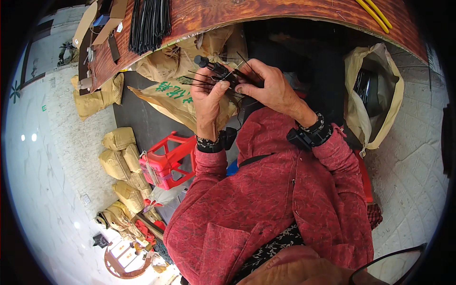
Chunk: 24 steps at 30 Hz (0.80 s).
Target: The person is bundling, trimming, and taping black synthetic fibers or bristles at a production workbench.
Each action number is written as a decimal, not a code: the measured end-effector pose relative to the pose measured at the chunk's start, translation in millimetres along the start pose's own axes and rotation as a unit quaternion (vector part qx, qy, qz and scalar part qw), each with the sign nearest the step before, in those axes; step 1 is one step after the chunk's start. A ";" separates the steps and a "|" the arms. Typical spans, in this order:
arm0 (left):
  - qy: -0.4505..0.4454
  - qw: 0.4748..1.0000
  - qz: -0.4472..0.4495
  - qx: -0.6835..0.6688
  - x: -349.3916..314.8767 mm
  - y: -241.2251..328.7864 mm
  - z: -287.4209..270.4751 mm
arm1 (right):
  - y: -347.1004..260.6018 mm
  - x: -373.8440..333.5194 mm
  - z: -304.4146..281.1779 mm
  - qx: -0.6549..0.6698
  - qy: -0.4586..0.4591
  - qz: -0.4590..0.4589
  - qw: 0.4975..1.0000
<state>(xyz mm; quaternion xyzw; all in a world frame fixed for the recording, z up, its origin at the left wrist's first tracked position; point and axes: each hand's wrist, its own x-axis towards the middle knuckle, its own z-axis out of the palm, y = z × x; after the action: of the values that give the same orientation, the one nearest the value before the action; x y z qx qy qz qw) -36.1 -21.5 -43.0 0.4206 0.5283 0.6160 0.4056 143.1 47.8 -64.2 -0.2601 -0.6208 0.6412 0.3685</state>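
Note:
Above my lap, both hands are close together around a black part with a round knob at one end [216, 69]. Thin black rods or strips [198, 82] stick out from it past the fingers of my left hand [209, 105], which is closed on the part with the thumb on top. My right hand [275, 90] has its thumb and fingers pinched on the other end of the same dark part. One thin black piece [242, 58] points up between the hands. Exactly how the pieces join is hidden by my fingers.
The wooden table [285, 8] curves overhead, bearing a bundle of long black strips [149, 28] and two yellow rods [375, 15]. A sack holding black pieces [392, 88] stands open at right. At left are a red plastic stool [171, 159] and several stacked sacks [118, 138].

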 end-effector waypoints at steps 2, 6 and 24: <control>-0.005 1.000 0.000 -0.027 0.4 0.3 1.9 | 0.6 0.7 -0.7 -0.002 -0.003 0.005 1.000; -0.011 0.999 0.006 -0.030 -0.9 -0.1 1.6 | 0.8 1.3 -0.3 -0.004 -0.007 0.016 1.000; 0.011 0.999 0.004 -0.049 2.5 4.7 7.8 | -0.6 5.7 1.0 -0.005 -0.005 0.000 1.000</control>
<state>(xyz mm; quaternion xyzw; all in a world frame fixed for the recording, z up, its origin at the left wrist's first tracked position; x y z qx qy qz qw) -29.8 -17.3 -37.4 0.3951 0.5003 0.6476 0.4174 139.0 51.7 -62.9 -0.2592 -0.6256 0.6395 0.3640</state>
